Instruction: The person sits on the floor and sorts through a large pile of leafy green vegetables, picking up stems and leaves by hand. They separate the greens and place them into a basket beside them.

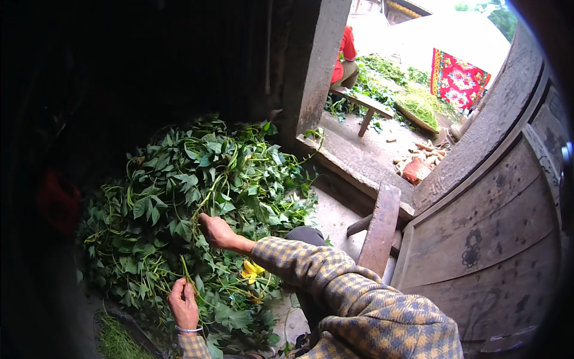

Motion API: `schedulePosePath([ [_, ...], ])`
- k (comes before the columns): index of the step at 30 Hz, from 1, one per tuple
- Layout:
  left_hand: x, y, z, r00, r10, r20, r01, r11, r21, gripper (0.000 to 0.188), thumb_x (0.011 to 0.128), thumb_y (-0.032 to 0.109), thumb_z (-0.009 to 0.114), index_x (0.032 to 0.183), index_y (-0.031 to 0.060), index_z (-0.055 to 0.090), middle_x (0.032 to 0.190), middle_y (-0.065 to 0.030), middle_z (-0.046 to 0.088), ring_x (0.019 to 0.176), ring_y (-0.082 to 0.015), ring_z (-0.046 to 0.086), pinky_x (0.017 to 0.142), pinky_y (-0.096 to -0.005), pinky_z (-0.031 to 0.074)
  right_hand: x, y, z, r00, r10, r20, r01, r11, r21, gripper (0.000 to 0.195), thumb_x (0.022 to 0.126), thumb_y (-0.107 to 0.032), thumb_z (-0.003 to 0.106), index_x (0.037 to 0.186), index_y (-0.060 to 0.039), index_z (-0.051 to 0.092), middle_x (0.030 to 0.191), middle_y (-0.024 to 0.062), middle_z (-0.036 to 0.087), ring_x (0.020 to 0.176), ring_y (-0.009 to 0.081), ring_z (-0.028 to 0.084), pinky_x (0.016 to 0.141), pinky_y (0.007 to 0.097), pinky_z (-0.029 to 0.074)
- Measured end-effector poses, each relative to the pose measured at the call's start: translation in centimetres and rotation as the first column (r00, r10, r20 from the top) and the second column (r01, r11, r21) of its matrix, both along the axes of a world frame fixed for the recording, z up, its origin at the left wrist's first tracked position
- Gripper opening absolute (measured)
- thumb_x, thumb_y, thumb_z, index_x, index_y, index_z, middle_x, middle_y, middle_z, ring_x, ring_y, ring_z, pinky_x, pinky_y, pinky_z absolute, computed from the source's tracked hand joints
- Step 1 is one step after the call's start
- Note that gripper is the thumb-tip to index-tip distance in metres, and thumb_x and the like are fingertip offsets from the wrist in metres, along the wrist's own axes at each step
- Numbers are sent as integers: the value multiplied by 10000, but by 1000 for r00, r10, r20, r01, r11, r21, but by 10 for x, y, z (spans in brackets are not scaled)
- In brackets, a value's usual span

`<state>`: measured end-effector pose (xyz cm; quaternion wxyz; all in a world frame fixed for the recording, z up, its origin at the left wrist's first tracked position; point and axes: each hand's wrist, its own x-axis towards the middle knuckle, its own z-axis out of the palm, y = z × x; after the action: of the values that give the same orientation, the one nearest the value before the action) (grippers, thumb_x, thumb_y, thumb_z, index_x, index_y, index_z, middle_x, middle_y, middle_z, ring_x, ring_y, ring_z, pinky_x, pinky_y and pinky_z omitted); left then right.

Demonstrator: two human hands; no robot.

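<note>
A large heap of leafy green vines (179, 175) lies on the floor in front of me. My left hand (184, 307), with a pale bracelet at the wrist, pinches a green stem (185, 268) between thumb and fingers at the heap's near side. Further up the heap, my right hand (218, 232) has its fingers closed around a thicker vine stem (208, 195); its fingertips are partly hidden. A yellow leaf or flower (252, 270) lies among the leaves below my right wrist.
Thin green strands (116, 336) lie at lower left. A small wooden bench (381, 229) stands by the raised doorsill (354, 164), beside a wooden door panel (484, 242). Outside, a person in red (345, 51) sits on a bench (363, 102) near more greenery. The left side is dark.
</note>
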<state>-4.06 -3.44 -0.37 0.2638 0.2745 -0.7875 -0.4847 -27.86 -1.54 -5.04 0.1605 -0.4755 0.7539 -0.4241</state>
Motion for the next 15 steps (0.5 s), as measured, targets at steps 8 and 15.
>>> schedulePosePath([
  [8,1,-7,-15,974,191,-124,-174,975,139,98,929,97,477,916,0,472,644,5,509,585,-59,477,554,-215,415,66,14,9,568,570,594,-644,757,-110,408,926,-332,507,1066,50,543,966,108,618,893,151,534,799,314,451],
  [15,-2,-14,-27,961,230,-156,-201,963,181,116,914,100,527,930,5,463,740,7,515,625,-42,438,559,-198,386,65,19,25,569,716,405,-691,683,-237,343,874,-319,591,868,20,543,708,77,567,669,140,468,597,322,410],
])
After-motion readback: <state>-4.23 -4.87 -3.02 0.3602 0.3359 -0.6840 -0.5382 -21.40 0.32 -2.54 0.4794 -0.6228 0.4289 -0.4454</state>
